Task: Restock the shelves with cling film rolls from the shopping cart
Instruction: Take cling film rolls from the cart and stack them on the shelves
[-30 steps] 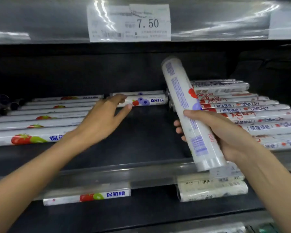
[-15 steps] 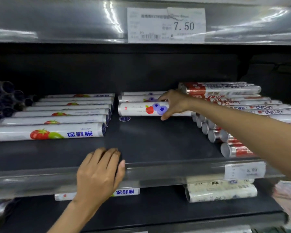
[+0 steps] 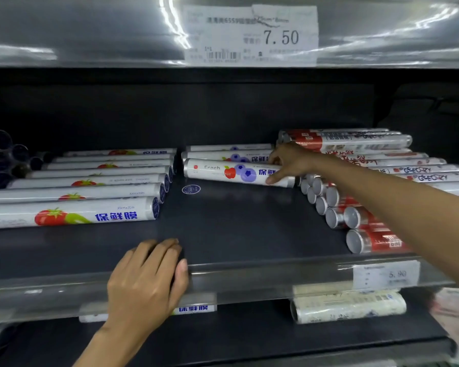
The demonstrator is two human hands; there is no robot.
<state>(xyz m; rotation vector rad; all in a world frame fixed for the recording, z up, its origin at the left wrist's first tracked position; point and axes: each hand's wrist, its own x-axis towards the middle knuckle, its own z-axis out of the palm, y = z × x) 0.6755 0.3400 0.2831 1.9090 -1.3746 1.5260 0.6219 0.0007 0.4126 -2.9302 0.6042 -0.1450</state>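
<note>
The right hand (image 3: 286,162) reaches to the back of the dark shelf (image 3: 236,229) and grips the right end of a white cling film roll printed with a red apple and blueberries (image 3: 231,172), thumb in front, fingers over the top. The roll lies crosswise, just in front of two like rolls. The left hand (image 3: 146,282) holds nothing; its loosely bent fingers rest on the shelf's front edge. White tomato-print rolls (image 3: 72,215) lie at the left, red-and-silver rolls (image 3: 371,242) at the right
</note>
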